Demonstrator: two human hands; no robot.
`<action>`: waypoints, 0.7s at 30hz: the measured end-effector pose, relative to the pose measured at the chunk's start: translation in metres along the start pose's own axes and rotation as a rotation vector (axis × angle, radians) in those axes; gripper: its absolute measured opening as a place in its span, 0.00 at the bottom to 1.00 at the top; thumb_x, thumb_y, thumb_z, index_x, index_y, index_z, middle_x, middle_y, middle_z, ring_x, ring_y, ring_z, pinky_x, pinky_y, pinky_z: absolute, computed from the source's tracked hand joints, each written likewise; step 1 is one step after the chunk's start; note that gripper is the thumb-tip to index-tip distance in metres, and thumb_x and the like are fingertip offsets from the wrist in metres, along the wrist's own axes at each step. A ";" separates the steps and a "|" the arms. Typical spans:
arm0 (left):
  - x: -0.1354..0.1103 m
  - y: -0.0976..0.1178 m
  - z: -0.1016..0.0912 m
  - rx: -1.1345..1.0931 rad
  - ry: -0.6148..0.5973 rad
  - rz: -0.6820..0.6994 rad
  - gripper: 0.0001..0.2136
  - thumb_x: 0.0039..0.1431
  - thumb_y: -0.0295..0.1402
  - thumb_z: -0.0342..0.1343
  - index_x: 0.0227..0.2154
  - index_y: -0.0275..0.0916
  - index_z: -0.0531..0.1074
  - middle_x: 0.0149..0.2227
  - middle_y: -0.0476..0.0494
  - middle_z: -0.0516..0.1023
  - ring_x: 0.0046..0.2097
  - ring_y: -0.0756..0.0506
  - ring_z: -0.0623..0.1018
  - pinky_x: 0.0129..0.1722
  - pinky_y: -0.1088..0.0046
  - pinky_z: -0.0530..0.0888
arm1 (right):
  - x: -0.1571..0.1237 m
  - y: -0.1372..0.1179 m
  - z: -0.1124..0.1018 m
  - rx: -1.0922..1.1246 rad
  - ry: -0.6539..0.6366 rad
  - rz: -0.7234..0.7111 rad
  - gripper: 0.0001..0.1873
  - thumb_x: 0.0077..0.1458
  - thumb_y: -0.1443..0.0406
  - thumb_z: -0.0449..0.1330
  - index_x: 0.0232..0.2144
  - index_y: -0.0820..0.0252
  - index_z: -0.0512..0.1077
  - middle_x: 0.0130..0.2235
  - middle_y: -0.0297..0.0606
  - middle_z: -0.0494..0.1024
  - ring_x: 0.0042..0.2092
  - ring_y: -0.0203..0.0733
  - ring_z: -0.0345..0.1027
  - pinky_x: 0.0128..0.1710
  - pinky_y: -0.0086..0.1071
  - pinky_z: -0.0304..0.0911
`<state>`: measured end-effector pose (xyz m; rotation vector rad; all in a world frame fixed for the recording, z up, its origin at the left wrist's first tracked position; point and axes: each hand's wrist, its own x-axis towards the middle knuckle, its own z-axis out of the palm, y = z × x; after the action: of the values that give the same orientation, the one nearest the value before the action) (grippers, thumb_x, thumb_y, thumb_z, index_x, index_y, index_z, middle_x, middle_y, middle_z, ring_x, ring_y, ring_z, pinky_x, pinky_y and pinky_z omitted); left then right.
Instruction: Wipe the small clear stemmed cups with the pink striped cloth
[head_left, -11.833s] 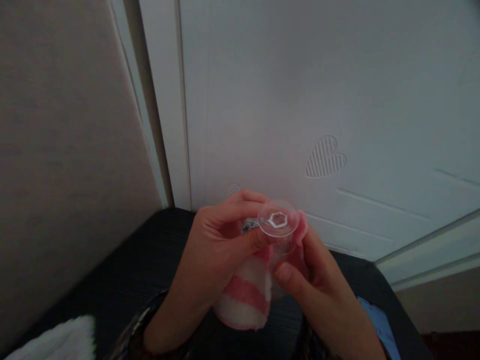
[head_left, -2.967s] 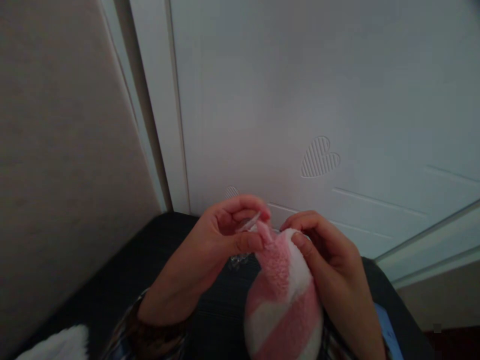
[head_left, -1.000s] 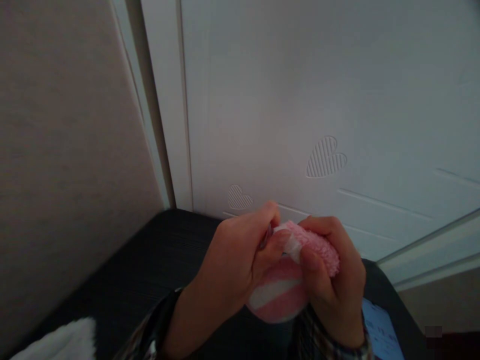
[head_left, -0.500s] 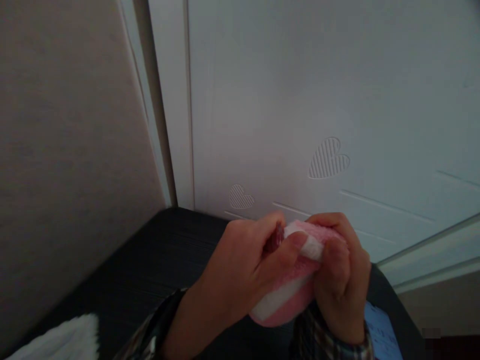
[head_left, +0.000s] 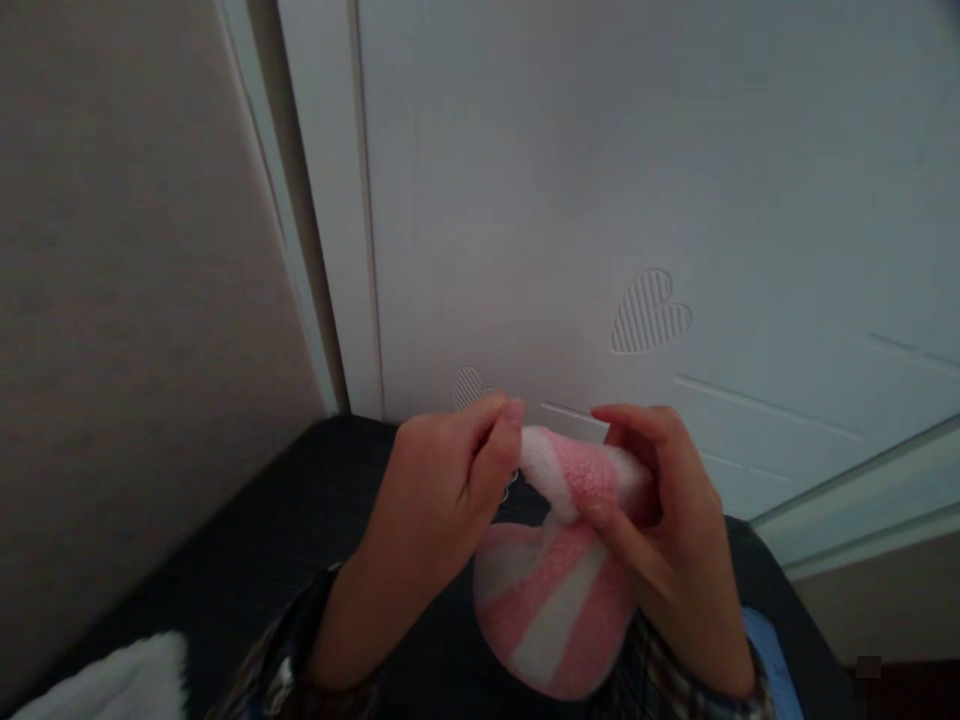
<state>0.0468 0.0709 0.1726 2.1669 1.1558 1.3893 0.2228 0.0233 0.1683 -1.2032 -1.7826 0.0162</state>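
A fluffy pink-and-white striped item (head_left: 559, 610), soft like a plush toy or a thick sock, is held up in front of me. Its lower part hangs as a round lobe, and its upper part is bent over into a roll. My right hand (head_left: 667, 540) wraps this upper roll, thumb in front and fingers behind. My left hand (head_left: 450, 480) is closed in a pinch at the roll's white left end. Small light loops (head_left: 511, 484) show just below the left fingers; what they belong to is unclear.
Below lies a dark table (head_left: 262, 560). A white fluffy cloth (head_left: 112, 685) is at its lower left, and a light blue flat object (head_left: 772, 660) lies partly behind my right sleeve. Ahead stands a white panel (head_left: 510, 220) with embossed hearts; a beige wall (head_left: 135, 250) rises on the left.
My left hand has moved left and up to the item's end. The right hand has opened its grip wider around the roll. More of the round lower lobe shows now.
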 end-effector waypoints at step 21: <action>-0.001 0.001 -0.003 -0.298 -0.028 -0.164 0.19 0.73 0.38 0.42 0.23 0.42 0.59 0.19 0.55 0.61 0.22 0.50 0.63 0.21 0.73 0.59 | -0.003 -0.021 0.004 -0.016 0.086 0.136 0.05 0.61 0.67 0.60 0.38 0.49 0.70 0.30 0.26 0.75 0.26 0.33 0.67 0.23 0.25 0.60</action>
<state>0.0447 0.0691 0.1741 1.8378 1.0177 1.3579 0.2049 0.0122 0.1739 -1.3156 -1.6269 0.0292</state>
